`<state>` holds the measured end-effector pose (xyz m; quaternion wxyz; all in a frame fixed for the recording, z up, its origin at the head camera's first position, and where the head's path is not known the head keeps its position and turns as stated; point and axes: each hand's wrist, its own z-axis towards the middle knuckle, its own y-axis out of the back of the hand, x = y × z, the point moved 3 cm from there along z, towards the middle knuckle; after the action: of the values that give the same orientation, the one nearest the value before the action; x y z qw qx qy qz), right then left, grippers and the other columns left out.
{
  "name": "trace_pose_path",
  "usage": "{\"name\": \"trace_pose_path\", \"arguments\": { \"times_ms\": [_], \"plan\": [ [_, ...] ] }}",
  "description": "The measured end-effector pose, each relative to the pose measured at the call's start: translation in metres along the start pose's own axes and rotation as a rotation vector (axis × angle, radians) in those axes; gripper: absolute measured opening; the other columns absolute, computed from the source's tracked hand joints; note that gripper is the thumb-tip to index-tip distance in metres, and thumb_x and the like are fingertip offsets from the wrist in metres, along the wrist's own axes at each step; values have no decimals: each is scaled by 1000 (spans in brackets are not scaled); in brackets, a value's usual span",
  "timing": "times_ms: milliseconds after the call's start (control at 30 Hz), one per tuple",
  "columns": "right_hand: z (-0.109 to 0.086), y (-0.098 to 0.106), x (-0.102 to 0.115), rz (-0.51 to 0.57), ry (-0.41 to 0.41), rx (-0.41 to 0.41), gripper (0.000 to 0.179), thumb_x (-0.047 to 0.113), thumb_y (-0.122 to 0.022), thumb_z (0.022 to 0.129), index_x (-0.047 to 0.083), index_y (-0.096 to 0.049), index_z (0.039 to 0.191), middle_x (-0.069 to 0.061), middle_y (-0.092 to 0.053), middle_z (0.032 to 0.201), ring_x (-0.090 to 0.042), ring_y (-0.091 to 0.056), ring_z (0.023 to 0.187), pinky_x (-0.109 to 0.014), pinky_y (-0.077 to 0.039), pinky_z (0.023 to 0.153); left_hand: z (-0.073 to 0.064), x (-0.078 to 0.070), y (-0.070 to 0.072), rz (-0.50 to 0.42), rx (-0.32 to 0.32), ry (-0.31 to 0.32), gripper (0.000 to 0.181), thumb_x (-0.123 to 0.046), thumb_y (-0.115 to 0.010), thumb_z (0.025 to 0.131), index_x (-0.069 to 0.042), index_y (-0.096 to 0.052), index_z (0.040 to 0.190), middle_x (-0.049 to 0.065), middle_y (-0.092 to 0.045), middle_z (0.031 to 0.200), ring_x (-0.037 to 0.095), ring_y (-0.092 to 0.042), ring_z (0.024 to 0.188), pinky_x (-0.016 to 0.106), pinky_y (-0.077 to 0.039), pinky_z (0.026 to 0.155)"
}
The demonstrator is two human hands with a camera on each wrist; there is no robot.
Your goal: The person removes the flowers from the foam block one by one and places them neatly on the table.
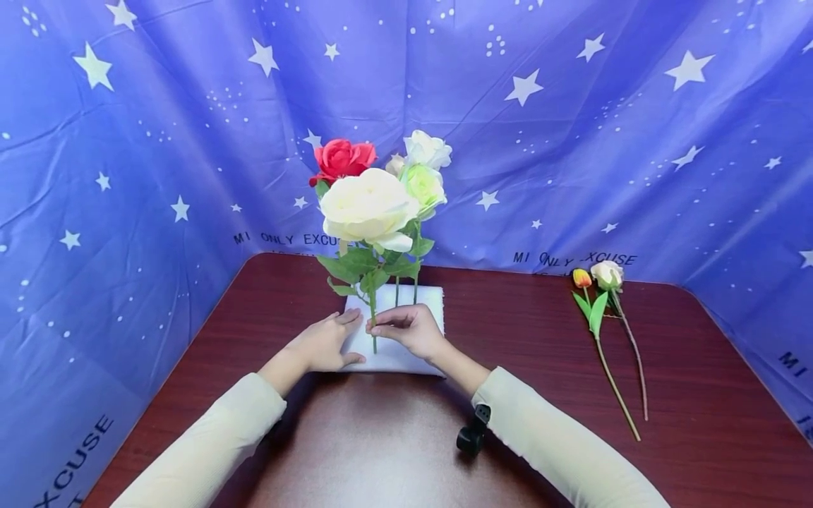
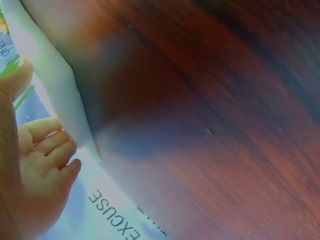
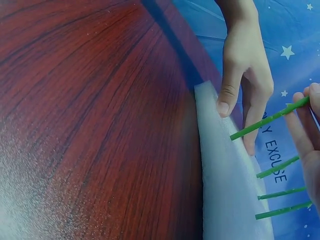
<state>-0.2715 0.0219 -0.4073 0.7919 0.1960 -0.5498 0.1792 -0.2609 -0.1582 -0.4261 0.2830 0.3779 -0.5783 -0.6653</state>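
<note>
In the head view my right hand [image 1: 413,331] pinches the green stem of a large cream-white rose [image 1: 367,206] between thumb and fingertips. The stem's lower end is at the top of a white foam block [image 1: 416,360]; whether it has entered the foam I cannot tell. My left hand [image 1: 324,343] rests on the block's left side, fingers extended and thumb near the front edge. Behind the cream rose, a red rose [image 1: 343,161], a white flower [image 1: 429,149] and a pale green one [image 1: 424,187] stand upright. Several stems [image 3: 282,194] meet the foam in the right wrist view.
On the right of the dark wood table [image 1: 521,339] lie an orange-yellow tulip [image 1: 581,278] and a cream rose [image 1: 607,274] with a brownish stem. A blue star-patterned cloth [image 1: 483,92] hangs behind and at both sides. A black device [image 1: 472,437] is strapped at the right wrist.
</note>
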Motion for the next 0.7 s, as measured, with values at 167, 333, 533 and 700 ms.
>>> {"name": "trace_pose_path", "arguments": {
  "times_ms": [167, 333, 533, 700],
  "plan": [
    [-1, 2, 4, -34, 51, -6, 18, -6, -70, 80, -16, -69, 95, -34, -68, 93, 1, -70, 83, -27, -61, 79, -2, -1, 0, 5, 13, 14, 79, -43, -70, 83, 9, -46, 137, 25, -45, 145, 35, -44, 137, 49, -36, 115],
    [0, 4, 11, -62, 105, -5, 17, -8, -70, 79, -17, -69, 94, -33, -69, 91, 3, -69, 82, -27, -61, 78, -2, -1, 1, 7, 37, 28, 80, -45, -68, 84, 8, -44, 139, 24, -43, 147, 33, -41, 140, 48, -34, 117],
    [2, 8, 28, -29, 114, -20, 18, -8, -68, 81, -18, -67, 96, -36, -67, 94, 2, -70, 84, -29, -61, 80, -2, -2, 0, 5, 26, 16, 78, -44, -68, 85, 9, -44, 139, 25, -43, 147, 34, -41, 139, 49, -36, 116],
    [-2, 15, 36, -49, 146, -27, 18, -9, -68, 81, -18, -68, 96, -35, -67, 94, 2, -71, 84, -27, -61, 78, -2, -1, -1, -11, 27, 18, 78, -43, -67, 85, 9, -44, 139, 25, -42, 147, 36, -41, 139, 50, -36, 115]
  ]
}}
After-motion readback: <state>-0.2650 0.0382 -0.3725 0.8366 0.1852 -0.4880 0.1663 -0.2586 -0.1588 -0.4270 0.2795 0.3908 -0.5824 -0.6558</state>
